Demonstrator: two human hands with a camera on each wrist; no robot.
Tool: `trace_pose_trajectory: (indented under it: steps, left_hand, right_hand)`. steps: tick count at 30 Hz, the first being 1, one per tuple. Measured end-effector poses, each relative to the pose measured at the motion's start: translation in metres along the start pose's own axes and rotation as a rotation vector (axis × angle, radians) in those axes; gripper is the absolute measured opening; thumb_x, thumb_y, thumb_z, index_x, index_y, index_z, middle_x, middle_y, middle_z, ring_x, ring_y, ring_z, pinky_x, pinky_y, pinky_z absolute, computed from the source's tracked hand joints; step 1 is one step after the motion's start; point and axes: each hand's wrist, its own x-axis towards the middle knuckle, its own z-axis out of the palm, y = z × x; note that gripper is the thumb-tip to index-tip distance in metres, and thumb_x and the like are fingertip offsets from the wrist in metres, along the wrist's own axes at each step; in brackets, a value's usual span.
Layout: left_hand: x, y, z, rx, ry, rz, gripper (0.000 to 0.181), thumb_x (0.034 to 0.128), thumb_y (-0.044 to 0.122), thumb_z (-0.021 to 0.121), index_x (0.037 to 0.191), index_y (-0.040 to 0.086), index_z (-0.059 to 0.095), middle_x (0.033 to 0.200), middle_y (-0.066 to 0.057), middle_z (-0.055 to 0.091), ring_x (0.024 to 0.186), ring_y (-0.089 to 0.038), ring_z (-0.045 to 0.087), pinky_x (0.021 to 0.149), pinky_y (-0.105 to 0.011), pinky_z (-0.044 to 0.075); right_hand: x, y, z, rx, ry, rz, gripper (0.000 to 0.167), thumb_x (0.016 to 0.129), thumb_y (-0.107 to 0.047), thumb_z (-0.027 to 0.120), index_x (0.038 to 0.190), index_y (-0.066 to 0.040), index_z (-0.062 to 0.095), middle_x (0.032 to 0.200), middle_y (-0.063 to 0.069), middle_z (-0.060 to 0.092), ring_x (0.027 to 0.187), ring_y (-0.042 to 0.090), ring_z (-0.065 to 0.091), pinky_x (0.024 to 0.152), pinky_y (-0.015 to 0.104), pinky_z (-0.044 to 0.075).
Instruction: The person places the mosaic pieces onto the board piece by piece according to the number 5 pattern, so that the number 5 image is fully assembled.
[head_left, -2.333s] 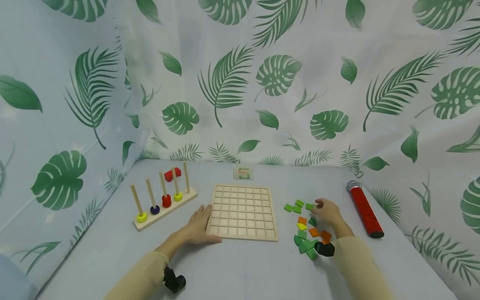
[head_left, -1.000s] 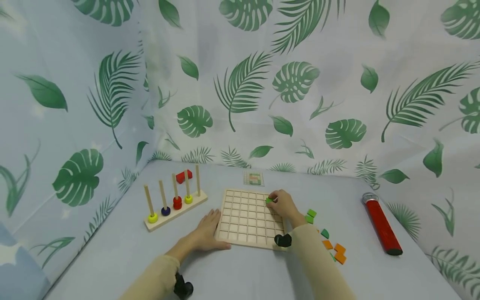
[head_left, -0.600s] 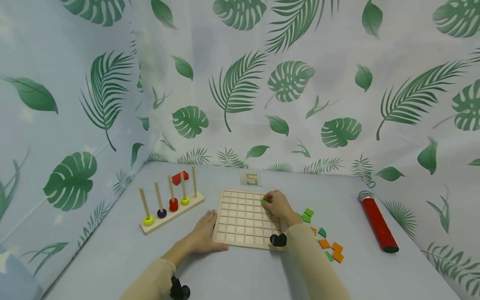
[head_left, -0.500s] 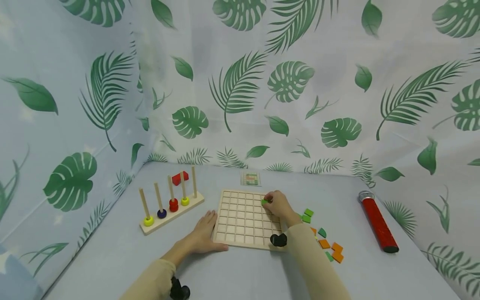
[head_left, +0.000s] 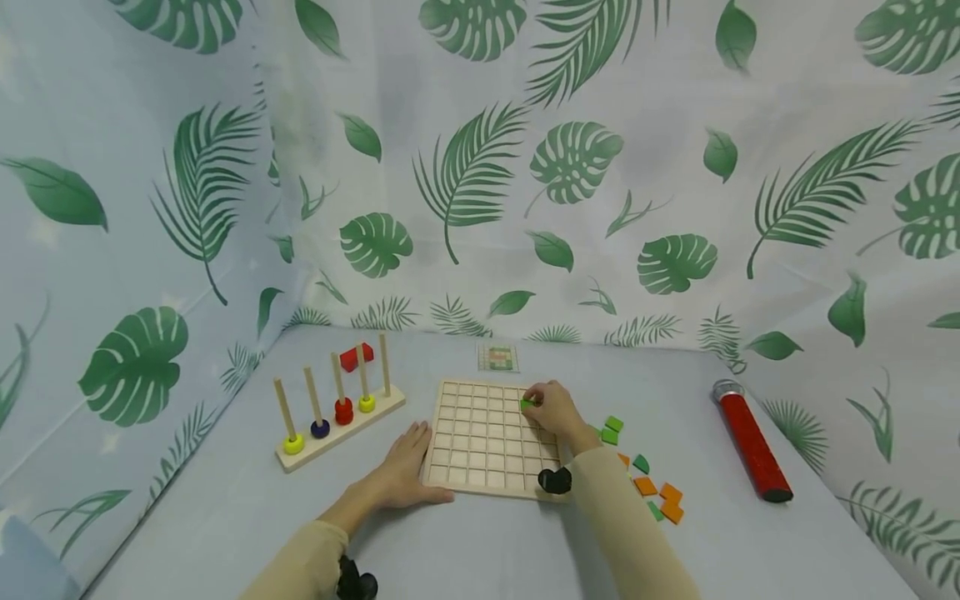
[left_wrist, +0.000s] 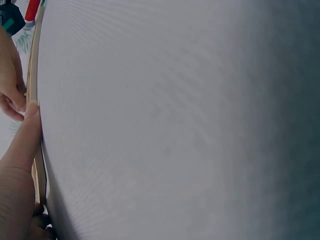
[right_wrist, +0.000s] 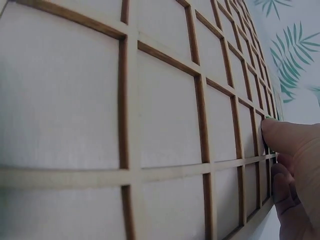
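A wooden grid board (head_left: 480, 442) with square cells lies in the middle of the table in the head view. At its far right part my right hand (head_left: 555, 410) pinches a green square tile (head_left: 527, 405) between thumb and fingers. The right wrist view shows that thumb and fingertips low over the cells, largely covering the tile. My left hand (head_left: 403, 472) rests at the board's near left corner. Its fingers lie along the left side and its thumb along the front edge; the left wrist view shows the thumb (left_wrist: 31, 125) against that edge.
Loose green tiles (head_left: 612, 429) and orange tiles (head_left: 645, 486) lie right of the board, partly behind the right arm. Farther right is a red tube (head_left: 753, 446). A peg stand (head_left: 341, 432) with rings, a red block (head_left: 356, 357) and a pattern card (head_left: 498, 358) stand beyond.
My right hand has carried a green tile leftward from the loose tiles to the board's far right cells, then stayed there. My left hand keeps its place. The head view has shifted.
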Motion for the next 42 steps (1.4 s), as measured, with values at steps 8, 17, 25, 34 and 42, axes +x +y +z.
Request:
trace_pose_trajectory:
  steps: [8, 17, 25, 34, 42]
  left_hand:
    - [0.001, -0.002, 0.000, 0.009, 0.007, -0.003, 0.115, 0.0722, 0.062, 0.070, 0.146, -0.009, 0.018, 0.152, -0.025, 0.016, 0.142, -0.037, 0.008, 0.114, -0.049, 0.010]
    - [-0.005, -0.008, -0.006, -0.007, 0.049, -0.006, 0.114, 0.0724, 0.059, 0.072, 0.145, -0.010, 0.018, 0.152, -0.026, 0.016, 0.141, -0.037, 0.008, 0.114, -0.048, 0.010]
    - [-0.019, -0.019, -0.012, -0.009, 0.076, -0.052, 0.112, 0.0719, 0.055, 0.075, 0.145, -0.011, 0.020, 0.151, -0.028, 0.018, 0.141, -0.039, 0.009, 0.114, -0.050, 0.011]
    - [-0.009, -0.012, -0.003, -0.015, 0.041, -0.014, 0.114, 0.0721, 0.060, 0.072, 0.145, -0.010, 0.019, 0.152, -0.027, 0.016, 0.141, -0.038, 0.007, 0.114, -0.050, 0.010]
    - [-0.003, 0.002, 0.002, -0.027, 0.019, -0.002, 0.113, 0.0725, 0.057, 0.074, 0.145, -0.010, 0.019, 0.152, -0.027, 0.017, 0.141, -0.038, 0.007, 0.114, -0.050, 0.010]
  right_hand:
    - [-0.008, -0.005, -0.016, 0.059, 0.014, 0.057, 0.028, 0.087, -0.006, 0.067, 0.113, 0.002, 0.061, 0.105, 0.014, 0.059, 0.095, 0.028, 0.058, 0.077, 0.040, 0.052]
    - [-0.014, 0.009, -0.047, 0.017, 0.113, 0.064, 0.024, 0.088, -0.006, 0.065, 0.109, 0.004, 0.063, 0.098, 0.014, 0.063, 0.089, 0.028, 0.060, 0.076, 0.042, 0.051]
    - [-0.021, 0.022, -0.064, 0.019, 0.132, 0.108, 0.021, 0.090, -0.002, 0.060, 0.109, 0.006, 0.061, 0.096, 0.016, 0.062, 0.087, 0.028, 0.057, 0.080, 0.042, 0.051]
    - [-0.057, 0.061, -0.081, -0.008, 0.048, 0.260, 0.025, 0.089, -0.001, 0.056, 0.113, 0.006, 0.059, 0.103, 0.018, 0.060, 0.094, 0.031, 0.055, 0.084, 0.044, 0.050]
    - [-0.081, 0.082, -0.085, 0.014, 0.045, 0.338, 0.029, 0.086, -0.001, 0.060, 0.114, 0.005, 0.059, 0.104, 0.018, 0.059, 0.094, 0.031, 0.055, 0.084, 0.045, 0.050]
